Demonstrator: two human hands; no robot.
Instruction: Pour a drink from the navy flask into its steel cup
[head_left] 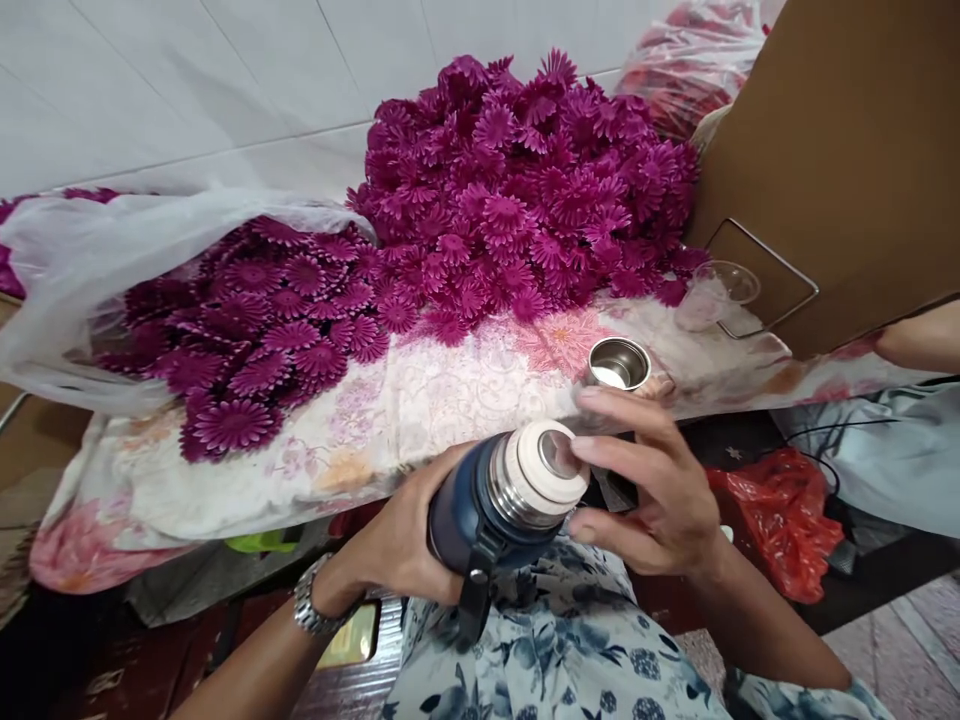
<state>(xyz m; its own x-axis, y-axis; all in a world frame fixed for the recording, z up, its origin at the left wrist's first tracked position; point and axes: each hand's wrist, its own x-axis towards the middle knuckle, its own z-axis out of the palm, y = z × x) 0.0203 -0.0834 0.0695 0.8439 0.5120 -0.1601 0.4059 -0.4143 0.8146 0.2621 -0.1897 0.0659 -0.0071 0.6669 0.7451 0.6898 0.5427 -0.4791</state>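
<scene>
My left hand (412, 535) is wrapped round a dark blue thermos flask (461, 510), which I hold tilted in front of my body. The flask has a steel neck, a white stopper (529, 470) with a metal disc on top, and a black strap. Beside the stopper is my right hand (652, 480), fingers apart, the fingertips at its edge; whether they touch it I cannot tell. Just past the right fingertips, on the table, stands a small steel cup (619, 364) with its mouth upward.
Purple artificial flowers (517, 200) are heaped at the back, more spilling from a clear plastic bag (45, 270) at left. A cardboard box (832, 170) and wire stand (806, 290) are at right, near another person's arm (922, 335). Below hangs a red plastic bag (787, 525).
</scene>
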